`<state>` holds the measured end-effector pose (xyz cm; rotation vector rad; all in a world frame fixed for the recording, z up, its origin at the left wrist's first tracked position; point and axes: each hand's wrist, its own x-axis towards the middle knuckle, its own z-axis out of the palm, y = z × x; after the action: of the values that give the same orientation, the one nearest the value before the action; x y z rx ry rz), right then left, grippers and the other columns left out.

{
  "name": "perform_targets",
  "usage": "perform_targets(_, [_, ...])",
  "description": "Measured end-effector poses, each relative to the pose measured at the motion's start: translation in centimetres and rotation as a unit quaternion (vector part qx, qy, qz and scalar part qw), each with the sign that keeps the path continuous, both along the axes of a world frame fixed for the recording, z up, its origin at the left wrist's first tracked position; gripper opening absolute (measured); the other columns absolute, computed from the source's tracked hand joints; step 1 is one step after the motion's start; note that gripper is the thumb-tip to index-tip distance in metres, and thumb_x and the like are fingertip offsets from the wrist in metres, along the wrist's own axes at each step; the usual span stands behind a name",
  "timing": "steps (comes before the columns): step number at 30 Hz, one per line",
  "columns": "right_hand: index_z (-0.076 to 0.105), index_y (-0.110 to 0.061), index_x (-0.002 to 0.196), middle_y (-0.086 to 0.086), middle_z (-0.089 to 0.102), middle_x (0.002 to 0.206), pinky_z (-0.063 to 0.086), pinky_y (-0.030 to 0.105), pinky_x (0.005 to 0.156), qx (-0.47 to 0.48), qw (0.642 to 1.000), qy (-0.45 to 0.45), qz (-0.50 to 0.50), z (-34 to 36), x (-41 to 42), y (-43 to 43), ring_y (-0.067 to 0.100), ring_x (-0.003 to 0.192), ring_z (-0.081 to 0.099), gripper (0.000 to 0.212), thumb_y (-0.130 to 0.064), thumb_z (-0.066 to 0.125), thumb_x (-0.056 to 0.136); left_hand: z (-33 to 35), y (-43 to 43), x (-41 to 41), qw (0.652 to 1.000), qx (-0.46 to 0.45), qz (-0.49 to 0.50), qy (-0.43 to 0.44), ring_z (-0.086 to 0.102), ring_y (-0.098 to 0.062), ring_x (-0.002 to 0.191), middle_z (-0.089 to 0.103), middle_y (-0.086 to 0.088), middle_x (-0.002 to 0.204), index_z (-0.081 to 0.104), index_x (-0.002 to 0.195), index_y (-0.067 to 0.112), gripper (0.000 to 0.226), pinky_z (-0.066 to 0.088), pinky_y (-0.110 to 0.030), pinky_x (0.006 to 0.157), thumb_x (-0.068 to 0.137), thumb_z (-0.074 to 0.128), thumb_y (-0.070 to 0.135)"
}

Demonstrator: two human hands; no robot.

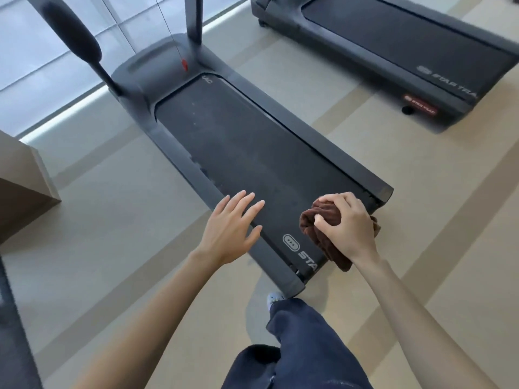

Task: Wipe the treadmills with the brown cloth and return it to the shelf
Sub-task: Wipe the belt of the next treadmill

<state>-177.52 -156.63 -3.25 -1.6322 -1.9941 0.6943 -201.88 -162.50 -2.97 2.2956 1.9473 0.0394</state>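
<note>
A dark grey treadmill runs from the upper left down to the middle of the view, its rear end nearest me. My right hand grips a bunched brown cloth over the rear right corner of the belt, beside the white logo. My left hand hovers with fingers spread and straight above the rear left side rail and holds nothing. A second treadmill stands at the upper right.
A brown box-like block stands on the floor at the left. The treadmill's upright post and padded handle rise at the top left before a window. My legs in dark trousers stand just behind the treadmill on beige floor.
</note>
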Motion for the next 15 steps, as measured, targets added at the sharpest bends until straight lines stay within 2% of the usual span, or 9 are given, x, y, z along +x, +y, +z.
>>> perform_targets(5, [0.067, -0.021, 0.100, 0.002, 0.059, 0.103, 0.047, 0.043, 0.084, 0.023, 1.000, -0.015, 0.001, 1.5, -2.3, 0.1, 0.026, 0.092, 0.055, 0.027, -0.026, 0.071, 0.074, -0.3, 1.8, -1.4, 0.999, 0.001, -0.039, -0.007, 0.020, -0.021, 0.142, 0.032, -0.002, 0.151, 0.034, 0.144, 0.024, 0.052, 0.008, -0.037, 0.116, 0.096, 0.039, 0.042])
perform_targets(13, [0.065, -0.023, 0.102, 0.000, 0.059, 0.103, 0.048, 0.037, 0.082, 0.062, 0.997, 0.000, -0.053, 1.2, -8.9, -0.6, 0.021, 0.089, 0.053, 0.031, -0.037, 0.063, 0.075, -0.6, 3.6, -8.9, 0.993, 0.030, -0.114, 0.009, 0.029, -0.023, 0.140, 0.039, -0.004, 0.148, 0.041, 0.141, 0.023, 0.052, 0.016, -0.040, 0.115, 0.093, 0.047, 0.041])
perform_targets(15, [0.065, -0.022, 0.102, 0.001, 0.059, 0.103, 0.049, 0.038, 0.082, 0.062, 0.996, -0.010, -0.070, 0.5, -11.3, -1.0, 0.022, 0.090, 0.053, 0.030, -0.037, 0.064, 0.076, -1.2, 3.8, -11.3, 0.989, 0.013, -0.147, 0.018, 0.029, -0.023, 0.140, 0.039, -0.004, 0.148, 0.041, 0.141, 0.023, 0.053, 0.016, -0.041, 0.115, 0.093, 0.048, 0.041])
